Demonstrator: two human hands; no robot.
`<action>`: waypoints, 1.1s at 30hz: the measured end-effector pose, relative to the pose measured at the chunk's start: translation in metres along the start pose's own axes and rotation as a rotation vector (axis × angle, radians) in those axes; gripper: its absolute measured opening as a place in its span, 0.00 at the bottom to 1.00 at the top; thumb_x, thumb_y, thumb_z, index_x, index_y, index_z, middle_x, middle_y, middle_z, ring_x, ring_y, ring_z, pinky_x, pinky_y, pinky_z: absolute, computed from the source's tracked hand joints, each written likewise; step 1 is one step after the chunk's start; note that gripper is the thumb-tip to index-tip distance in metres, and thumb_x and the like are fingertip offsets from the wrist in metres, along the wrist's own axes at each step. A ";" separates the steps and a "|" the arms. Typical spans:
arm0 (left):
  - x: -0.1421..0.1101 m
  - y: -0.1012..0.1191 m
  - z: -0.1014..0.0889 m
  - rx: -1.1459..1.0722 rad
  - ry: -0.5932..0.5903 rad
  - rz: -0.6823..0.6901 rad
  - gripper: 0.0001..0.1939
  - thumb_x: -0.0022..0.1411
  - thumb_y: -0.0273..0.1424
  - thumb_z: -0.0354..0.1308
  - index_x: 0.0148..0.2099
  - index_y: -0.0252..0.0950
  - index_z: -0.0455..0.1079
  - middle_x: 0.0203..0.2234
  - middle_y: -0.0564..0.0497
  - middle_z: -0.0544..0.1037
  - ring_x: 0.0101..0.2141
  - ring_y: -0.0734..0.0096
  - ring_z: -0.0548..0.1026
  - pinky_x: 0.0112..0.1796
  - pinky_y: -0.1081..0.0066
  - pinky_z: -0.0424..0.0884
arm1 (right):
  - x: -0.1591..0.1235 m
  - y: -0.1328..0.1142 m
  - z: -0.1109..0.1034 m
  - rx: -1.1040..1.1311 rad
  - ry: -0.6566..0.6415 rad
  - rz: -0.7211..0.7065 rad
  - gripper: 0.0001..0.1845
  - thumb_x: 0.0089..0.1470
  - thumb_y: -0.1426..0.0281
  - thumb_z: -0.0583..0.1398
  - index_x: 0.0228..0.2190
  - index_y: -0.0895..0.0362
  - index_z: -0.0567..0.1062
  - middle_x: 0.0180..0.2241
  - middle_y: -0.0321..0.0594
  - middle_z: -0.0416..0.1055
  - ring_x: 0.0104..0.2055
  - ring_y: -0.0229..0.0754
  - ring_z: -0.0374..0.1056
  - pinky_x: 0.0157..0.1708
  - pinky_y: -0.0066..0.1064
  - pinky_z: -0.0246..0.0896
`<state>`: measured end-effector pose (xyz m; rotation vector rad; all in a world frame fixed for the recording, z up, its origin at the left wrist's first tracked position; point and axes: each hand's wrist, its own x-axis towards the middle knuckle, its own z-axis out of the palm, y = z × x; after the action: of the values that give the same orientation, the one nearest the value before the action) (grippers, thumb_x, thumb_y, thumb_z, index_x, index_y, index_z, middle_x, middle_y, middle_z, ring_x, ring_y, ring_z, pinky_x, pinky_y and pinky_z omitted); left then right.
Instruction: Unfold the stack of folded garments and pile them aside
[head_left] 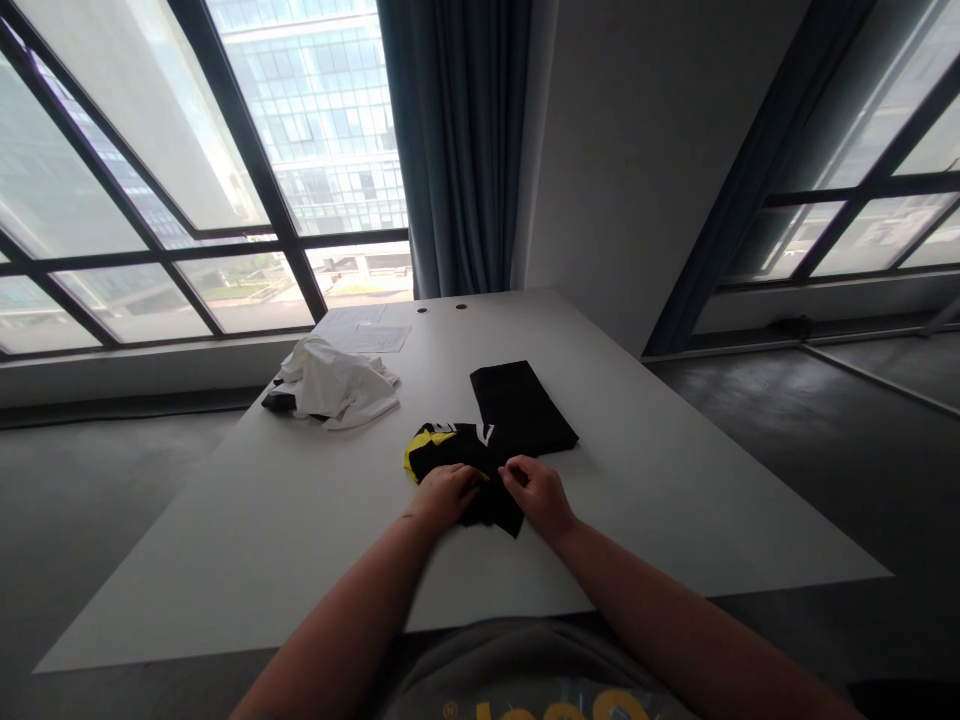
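A black garment with yellow and white markings lies bunched on the white table in front of me. My left hand rests on its near left part with the fingers curled into the cloth. My right hand pinches the same garment's near edge from the right. Just behind it lies a neatly folded black garment, touching or overlapping the bunched one.
A crumpled white garment over something dark sits at the table's far left. Sheets of paper lie behind it. Two round holes mark the table's far edge. Windows and a blue curtain stand beyond.
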<state>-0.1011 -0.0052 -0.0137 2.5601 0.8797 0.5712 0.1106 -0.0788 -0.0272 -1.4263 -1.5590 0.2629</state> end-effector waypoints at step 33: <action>-0.014 -0.037 -0.020 0.296 0.214 -0.407 0.33 0.63 0.40 0.62 0.68 0.40 0.65 0.65 0.40 0.67 0.63 0.46 0.65 0.65 0.51 0.57 | 0.028 0.113 -0.110 -0.175 0.630 0.429 0.12 0.48 0.57 0.61 0.26 0.52 0.69 0.23 0.33 0.63 0.27 0.42 0.60 0.32 0.35 0.57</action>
<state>-0.1387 0.0176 -0.0177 2.4854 1.6184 0.6327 0.2698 -0.0697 -0.0375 -1.7589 -0.7737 -0.0777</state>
